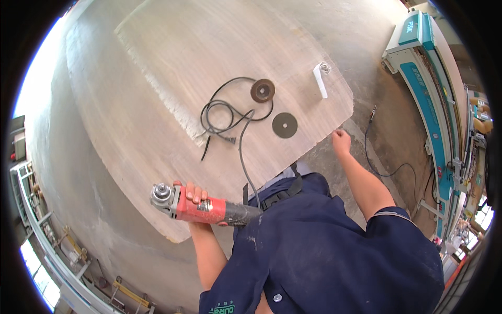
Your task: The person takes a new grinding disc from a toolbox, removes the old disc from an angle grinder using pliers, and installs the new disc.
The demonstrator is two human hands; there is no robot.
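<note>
My left hand (196, 192) is wrapped round a red and black angle grinder (201, 209), held at my left side near my waist. The grinder's metal head points left, and its spindle shows without a disc. At the slab's near right edge is my right hand (341, 142), fingers curled together; whatever they may hold is too small to make out. On the pale slab (172, 57) lie a brown disc (256, 91) and a flat dark grey disc (285, 132), apart from each other. A black power cord (241, 146) runs from the grinder into loose coils, its plug (228, 139) resting on the slab.
A white strip-like piece (320, 81) lies near the slab's right corner. Beyond it on the right stands a long teal and white machine (429, 99). A thin dark hose (367, 146) with a metal end crosses the floor there. Metal frames (57, 251) stand at lower left.
</note>
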